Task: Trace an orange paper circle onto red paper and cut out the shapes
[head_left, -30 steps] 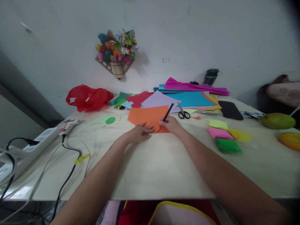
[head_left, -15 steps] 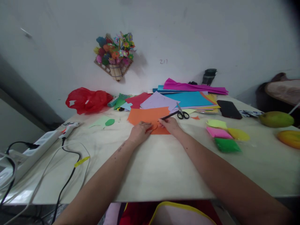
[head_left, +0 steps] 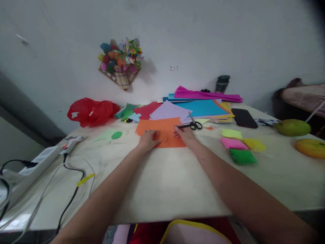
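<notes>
A sheet of orange paper [head_left: 165, 126] lies flat before me, with a short dark curved line drawn near its front edge. My left hand [head_left: 147, 139] rests on the paper's left part, thumb and fingers apart. In my right hand [head_left: 183, 134], over the sheet's right edge, is a black pen [head_left: 185, 126] pinched between the fingers and pointing back to the right. Scissors [head_left: 196, 125] with black handles lie just behind the right hand. An orange paper scrap [head_left: 209, 127] sits to their right.
Coloured paper sheets [head_left: 205, 107] are stacked at the back. A red plastic bag [head_left: 92, 112] and a green paper oval [head_left: 116, 135] are on the left, near a power strip [head_left: 33, 169] with cables. Rightward are soft coloured packets [head_left: 242, 156], a phone [head_left: 244, 118] and a mango [head_left: 292, 127].
My left hand has shifted left and spread its fingers, so the curved line shows more fully. My right hand with the pen has lifted away from the line. The view has turned slightly.
</notes>
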`<state>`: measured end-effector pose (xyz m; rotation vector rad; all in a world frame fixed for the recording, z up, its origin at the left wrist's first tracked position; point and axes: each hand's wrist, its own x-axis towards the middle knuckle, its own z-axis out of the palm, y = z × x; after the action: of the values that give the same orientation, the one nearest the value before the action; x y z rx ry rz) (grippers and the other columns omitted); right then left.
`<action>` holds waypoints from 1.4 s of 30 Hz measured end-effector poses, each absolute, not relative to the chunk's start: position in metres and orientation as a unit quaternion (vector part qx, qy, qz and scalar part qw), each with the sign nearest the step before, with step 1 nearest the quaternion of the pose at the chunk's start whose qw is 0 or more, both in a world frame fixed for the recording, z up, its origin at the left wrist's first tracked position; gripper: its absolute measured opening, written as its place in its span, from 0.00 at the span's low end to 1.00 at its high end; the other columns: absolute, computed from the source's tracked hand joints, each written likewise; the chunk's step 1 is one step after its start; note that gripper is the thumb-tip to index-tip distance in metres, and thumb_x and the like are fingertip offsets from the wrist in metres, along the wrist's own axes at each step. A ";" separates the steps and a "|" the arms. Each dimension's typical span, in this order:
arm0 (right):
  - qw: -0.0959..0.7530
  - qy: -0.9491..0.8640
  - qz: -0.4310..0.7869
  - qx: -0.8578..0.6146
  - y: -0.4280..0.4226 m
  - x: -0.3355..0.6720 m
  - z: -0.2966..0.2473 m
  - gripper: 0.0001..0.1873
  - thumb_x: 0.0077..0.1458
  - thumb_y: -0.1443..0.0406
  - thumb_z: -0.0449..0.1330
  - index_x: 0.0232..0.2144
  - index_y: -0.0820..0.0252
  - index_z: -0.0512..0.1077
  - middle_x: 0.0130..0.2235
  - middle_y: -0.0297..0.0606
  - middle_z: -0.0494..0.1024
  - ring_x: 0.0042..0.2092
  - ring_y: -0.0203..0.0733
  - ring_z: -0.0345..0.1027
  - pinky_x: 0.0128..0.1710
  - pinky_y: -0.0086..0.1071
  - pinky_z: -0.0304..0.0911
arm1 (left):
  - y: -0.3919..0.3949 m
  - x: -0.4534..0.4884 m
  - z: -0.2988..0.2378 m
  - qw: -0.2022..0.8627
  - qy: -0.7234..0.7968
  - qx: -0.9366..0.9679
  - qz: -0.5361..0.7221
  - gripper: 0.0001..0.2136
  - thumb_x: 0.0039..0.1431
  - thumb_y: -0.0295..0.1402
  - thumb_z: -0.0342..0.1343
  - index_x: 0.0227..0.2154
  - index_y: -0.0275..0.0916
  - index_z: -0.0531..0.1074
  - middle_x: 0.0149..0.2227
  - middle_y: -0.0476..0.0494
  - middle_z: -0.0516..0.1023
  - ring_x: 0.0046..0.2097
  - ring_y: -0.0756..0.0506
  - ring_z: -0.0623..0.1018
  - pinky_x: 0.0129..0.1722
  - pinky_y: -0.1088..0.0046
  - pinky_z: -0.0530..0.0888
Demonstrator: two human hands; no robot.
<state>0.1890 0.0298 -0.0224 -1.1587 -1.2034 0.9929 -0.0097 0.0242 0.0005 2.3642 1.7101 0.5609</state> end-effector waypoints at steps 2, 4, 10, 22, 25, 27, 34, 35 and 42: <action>0.564 -0.509 0.423 -0.494 0.030 0.189 -0.023 0.13 0.49 0.60 0.55 0.36 0.64 0.68 0.25 0.38 0.73 0.24 0.33 0.68 0.23 0.26 0.64 | 0.033 -0.009 0.003 0.112 0.596 0.777 0.167 0.25 0.41 0.45 0.58 0.43 0.40 0.68 0.39 0.43 0.74 0.45 0.39 0.69 0.41 0.67 0.67; 0.568 -0.507 0.419 -0.494 0.029 0.188 -0.023 0.13 0.49 0.60 0.54 0.35 0.64 0.68 0.25 0.38 0.73 0.24 0.33 0.68 0.23 0.25 0.64 | 0.041 -0.008 0.005 0.176 0.618 0.749 0.161 0.23 0.36 0.43 0.61 0.38 0.41 0.70 0.35 0.44 0.75 0.40 0.41 0.72 0.36 0.69 0.68; 0.579 -0.492 0.424 -0.492 0.026 0.188 -0.020 0.12 0.49 0.61 0.55 0.33 0.64 0.67 0.24 0.37 0.72 0.23 0.32 0.67 0.21 0.24 0.63 | 0.046 -0.001 0.008 0.230 0.625 0.719 0.197 0.12 0.35 0.38 0.62 0.22 0.39 0.68 0.26 0.47 0.74 0.30 0.45 0.73 0.27 0.73 0.67; 0.581 -0.488 0.415 -0.502 0.027 0.187 -0.020 0.12 0.49 0.61 0.55 0.33 0.64 0.68 0.25 0.39 0.74 0.23 0.34 0.68 0.21 0.27 0.63 | 0.040 -0.002 0.006 0.100 0.623 0.744 0.220 0.24 0.35 0.52 0.59 0.32 0.40 0.69 0.37 0.41 0.73 0.43 0.38 0.69 0.40 0.63 0.66; 0.573 -0.490 0.416 -0.508 0.023 0.186 -0.016 0.10 0.49 0.62 0.55 0.32 0.65 0.68 0.24 0.38 0.74 0.22 0.33 0.67 0.22 0.26 0.63 | 0.036 0.002 0.006 0.069 0.624 0.760 0.168 0.22 0.36 0.53 0.57 0.27 0.39 0.70 0.37 0.39 0.73 0.45 0.34 0.67 0.41 0.59 0.64; 0.570 -0.486 0.422 -0.510 0.022 0.185 -0.015 0.09 0.49 0.64 0.56 0.31 0.65 0.68 0.23 0.37 0.73 0.22 0.31 0.66 0.21 0.25 0.62 | 0.035 0.005 0.006 0.099 0.632 0.750 0.169 0.18 0.37 0.50 0.59 0.24 0.39 0.69 0.34 0.41 0.74 0.41 0.37 0.70 0.38 0.63 0.65; 0.603 -0.451 0.442 -0.487 0.029 0.187 -0.020 0.09 0.46 0.62 0.57 0.28 0.64 0.68 0.21 0.34 0.72 0.20 0.31 0.66 0.18 0.24 0.61 | 0.043 0.005 0.003 0.225 0.596 0.644 0.423 0.12 0.37 0.37 0.62 0.21 0.38 0.65 0.20 0.52 0.68 0.24 0.51 0.69 0.23 0.77 0.62; 0.613 -0.442 0.445 -0.481 0.029 0.187 -0.020 0.09 0.46 0.62 0.57 0.28 0.64 0.68 0.21 0.34 0.72 0.20 0.31 0.66 0.18 0.24 0.61 | 0.042 0.006 0.004 0.256 0.582 0.619 0.460 0.12 0.36 0.38 0.62 0.21 0.38 0.65 0.19 0.53 0.67 0.23 0.52 0.68 0.22 0.77 0.62; 0.631 -0.411 0.435 -0.494 0.019 0.195 0.001 0.06 0.46 0.69 0.54 0.30 0.61 0.67 0.21 0.33 0.72 0.21 0.31 0.65 0.17 0.22 0.58 | 0.024 0.033 0.002 0.416 0.476 0.601 0.489 0.15 0.38 0.44 0.60 0.18 0.36 0.66 0.17 0.52 0.67 0.20 0.54 0.65 0.21 0.78 0.60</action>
<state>0.1949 0.0189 0.0012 -1.1316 -0.9407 0.9957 0.0331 0.0241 0.0018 1.5080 1.1943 1.2289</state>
